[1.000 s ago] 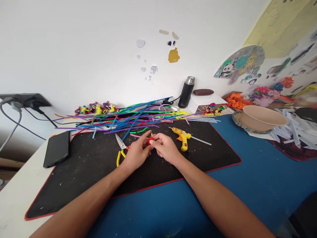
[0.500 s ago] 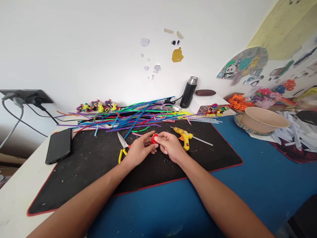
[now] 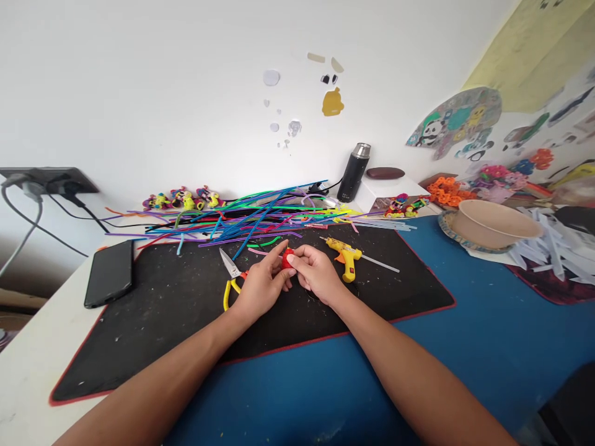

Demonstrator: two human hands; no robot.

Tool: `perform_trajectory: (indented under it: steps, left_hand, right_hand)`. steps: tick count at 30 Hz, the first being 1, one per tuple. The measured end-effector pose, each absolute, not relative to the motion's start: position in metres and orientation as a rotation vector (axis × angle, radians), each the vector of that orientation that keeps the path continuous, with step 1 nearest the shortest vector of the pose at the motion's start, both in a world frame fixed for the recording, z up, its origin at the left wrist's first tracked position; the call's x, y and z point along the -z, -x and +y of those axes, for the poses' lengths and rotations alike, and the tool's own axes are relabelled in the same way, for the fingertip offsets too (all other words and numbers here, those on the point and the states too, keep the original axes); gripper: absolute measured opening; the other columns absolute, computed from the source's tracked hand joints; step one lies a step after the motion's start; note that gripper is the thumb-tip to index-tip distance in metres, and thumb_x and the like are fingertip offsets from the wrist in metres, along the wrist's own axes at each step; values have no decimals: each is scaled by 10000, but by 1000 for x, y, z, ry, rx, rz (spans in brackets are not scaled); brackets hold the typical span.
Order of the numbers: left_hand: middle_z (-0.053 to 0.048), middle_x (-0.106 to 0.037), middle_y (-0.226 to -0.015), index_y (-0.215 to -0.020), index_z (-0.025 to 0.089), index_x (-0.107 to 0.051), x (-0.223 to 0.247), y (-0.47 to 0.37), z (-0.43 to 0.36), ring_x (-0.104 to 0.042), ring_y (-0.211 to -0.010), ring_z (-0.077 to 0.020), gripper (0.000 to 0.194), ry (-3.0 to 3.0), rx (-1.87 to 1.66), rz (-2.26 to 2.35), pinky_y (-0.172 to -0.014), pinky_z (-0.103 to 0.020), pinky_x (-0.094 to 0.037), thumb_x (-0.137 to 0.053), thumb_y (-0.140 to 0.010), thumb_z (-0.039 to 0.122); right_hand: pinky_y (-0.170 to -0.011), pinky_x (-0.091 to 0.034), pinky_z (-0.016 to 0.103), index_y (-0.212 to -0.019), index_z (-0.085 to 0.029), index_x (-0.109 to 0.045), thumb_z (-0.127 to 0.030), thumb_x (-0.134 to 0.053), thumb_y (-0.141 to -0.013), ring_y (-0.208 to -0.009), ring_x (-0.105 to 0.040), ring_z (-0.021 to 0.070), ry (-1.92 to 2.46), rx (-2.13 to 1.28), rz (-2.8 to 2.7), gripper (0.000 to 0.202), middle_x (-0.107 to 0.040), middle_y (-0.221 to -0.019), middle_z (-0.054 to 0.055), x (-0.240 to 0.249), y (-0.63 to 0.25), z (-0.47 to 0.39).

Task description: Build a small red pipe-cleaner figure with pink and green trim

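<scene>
My left hand (image 3: 259,286) and my right hand (image 3: 317,274) meet over the black mat (image 3: 162,316), both pinching a small red pipe-cleaner piece (image 3: 287,257) between their fingertips. Most of that piece is hidden by my fingers. Yellow-handled scissors (image 3: 229,276) lie just left of my left hand. A yellow glue gun (image 3: 344,254) rests on the mat right of my right hand. A heap of coloured pipe cleaners (image 3: 242,220) stretches along the mat's far edge.
A black phone (image 3: 109,272) lies at the mat's left. Small figures (image 3: 183,199), a black flask (image 3: 353,172) and a white box stand by the wall. A tan bowl (image 3: 493,224) and white paper strips (image 3: 555,244) sit at right on the blue cover (image 3: 488,334).
My hands have stayed together on the red piece, with only small finger shifts around it. The view has tilted slightly.
</scene>
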State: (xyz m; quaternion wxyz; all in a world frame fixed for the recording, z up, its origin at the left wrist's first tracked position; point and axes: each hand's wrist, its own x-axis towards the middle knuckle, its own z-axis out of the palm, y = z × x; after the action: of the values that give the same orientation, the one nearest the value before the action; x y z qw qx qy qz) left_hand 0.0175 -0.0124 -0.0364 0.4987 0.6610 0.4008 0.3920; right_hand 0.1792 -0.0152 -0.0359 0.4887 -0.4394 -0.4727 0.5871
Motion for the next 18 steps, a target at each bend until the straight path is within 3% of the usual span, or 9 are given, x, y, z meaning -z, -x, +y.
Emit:
perform_trajectory:
  steps: [11, 18]
  left_hand:
    - [-6, -695, -791, -1576, 145, -422, 41, -17, -4, -660, -649, -172, 786, -1470, -945, 940, -620, -307, -558, -716, -893, 399]
    - [-18, -706, -852, -1576, 174, -429, 38, -17, -9, -660, -670, -168, 743, -1533, -952, 958, -626, -308, -568, -686, -919, 407]
  right_hand:
    - [-381, -303, 221, -1027, -200, -593, -576, -719, -871, -342, -386, 94, 1023, -1570, -1177, 426, -456, -439, -128, 28, -186, -18]
    - [-348, -218, 213, -957, -206, -562, -554, -734, -852, -332, -415, 62, 1048, -1498, -1224, 402, -602, -604, -76, 33, -182, -16]
